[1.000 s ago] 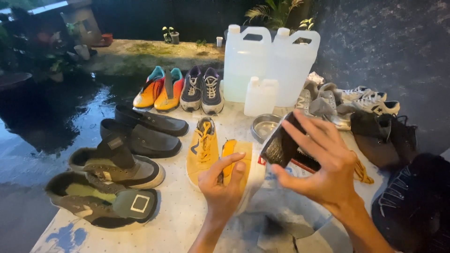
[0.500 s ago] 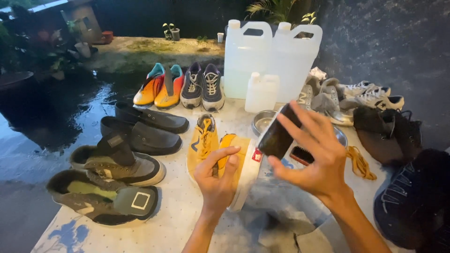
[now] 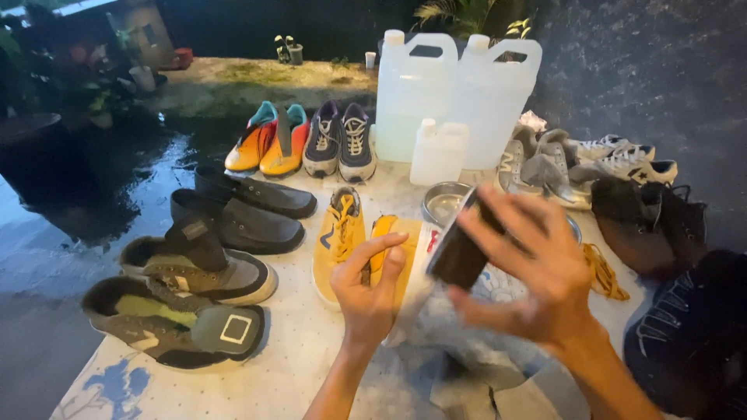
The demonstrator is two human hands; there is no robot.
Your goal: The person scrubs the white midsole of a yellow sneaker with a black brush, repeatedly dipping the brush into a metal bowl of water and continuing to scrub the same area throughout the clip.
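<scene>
Hands have closed in over half a second: left hand (image 3: 369,292) now clamps the yellow shoe (image 3: 395,257) at six o'clock of the metal bowl (image 3: 445,204); right hand (image 3: 537,272) grips the dark brush (image 3: 461,253), tilted against its sole.

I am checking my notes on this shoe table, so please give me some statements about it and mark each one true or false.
1. The left hand grips a yellow shoe. True.
2. The right hand holds a dark brush. True.
3. Three big white jugs stand at the back. False: two big ones, with a small white bottle in front.
4. The orange shoes lie nearest to the person. False: they are in the far row.
5. A metal bowl sits behind the brush. True.
</scene>
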